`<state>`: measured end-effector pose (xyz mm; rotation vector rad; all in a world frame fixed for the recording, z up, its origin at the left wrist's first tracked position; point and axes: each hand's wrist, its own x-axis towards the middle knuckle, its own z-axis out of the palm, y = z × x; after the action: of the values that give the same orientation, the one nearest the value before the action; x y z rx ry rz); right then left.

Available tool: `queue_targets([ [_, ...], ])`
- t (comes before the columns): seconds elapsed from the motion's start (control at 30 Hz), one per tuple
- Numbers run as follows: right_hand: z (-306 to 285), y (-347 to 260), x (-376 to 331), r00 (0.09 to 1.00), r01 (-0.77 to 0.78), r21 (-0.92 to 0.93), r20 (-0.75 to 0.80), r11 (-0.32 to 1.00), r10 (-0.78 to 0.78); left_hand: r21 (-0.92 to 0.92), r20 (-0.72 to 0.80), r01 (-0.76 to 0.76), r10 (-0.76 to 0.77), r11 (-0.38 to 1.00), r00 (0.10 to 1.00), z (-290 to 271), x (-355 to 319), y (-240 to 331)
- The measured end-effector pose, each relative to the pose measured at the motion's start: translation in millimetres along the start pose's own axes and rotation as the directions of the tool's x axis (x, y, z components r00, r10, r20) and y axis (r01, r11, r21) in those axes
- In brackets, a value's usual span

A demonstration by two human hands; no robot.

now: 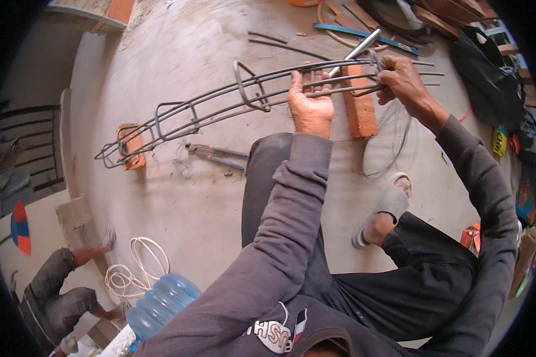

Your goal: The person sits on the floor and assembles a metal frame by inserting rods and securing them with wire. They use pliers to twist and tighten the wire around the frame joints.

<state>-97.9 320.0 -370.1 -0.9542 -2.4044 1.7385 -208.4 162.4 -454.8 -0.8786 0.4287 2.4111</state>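
A long cage of steel bars with square stirrups [220, 104] lies across two red bricks, one at the left end [131, 149] and one at the right [361, 110]. My left hand [309, 104] grips the cage's long bars near the right brick. My right hand [402, 80] is closed on a stirrup and thin tie wire at the cage's right end. A shiny metal rod tool [357, 50] sticks up and away from that spot. Loose coils of thin wire [393, 143] hang below my right hand.
Blue-handled pincers [217, 154] lie on the concrete floor under the cage. My foot in a grey slipper [384, 208] rests near the wire. A blue water bottle [161, 306] and white cable [137, 271] sit lower left, near another person [59, 291]. Black bag and clutter stand at right.
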Motion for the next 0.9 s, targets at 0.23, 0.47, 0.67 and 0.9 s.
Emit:
queue_targets([
  [0.23,7,-1,-4,0.992,0.130,-0.116,0.017,0.985,-0.129,-0.008,0.026,0.044,-0.044,0.999,0.999,0,-3,0],
  [0.47,-20,18,-24,0.967,0.247,-0.422,0.049,0.872,-0.250,0.029,0.054,0.023,-0.025,0.999,0.998,0,-7,9],
  [0.67,-13,90,-75,0.974,0.201,-0.587,0.035,0.784,-0.223,0.017,0.055,0.014,-0.015,1.000,0.998,9,-16,8],
  [0.9,86,131,-44,0.937,0.045,-0.490,-0.282,0.870,-0.207,0.081,0.074,0.036,-0.042,0.996,0.996,11,-19,8],
])
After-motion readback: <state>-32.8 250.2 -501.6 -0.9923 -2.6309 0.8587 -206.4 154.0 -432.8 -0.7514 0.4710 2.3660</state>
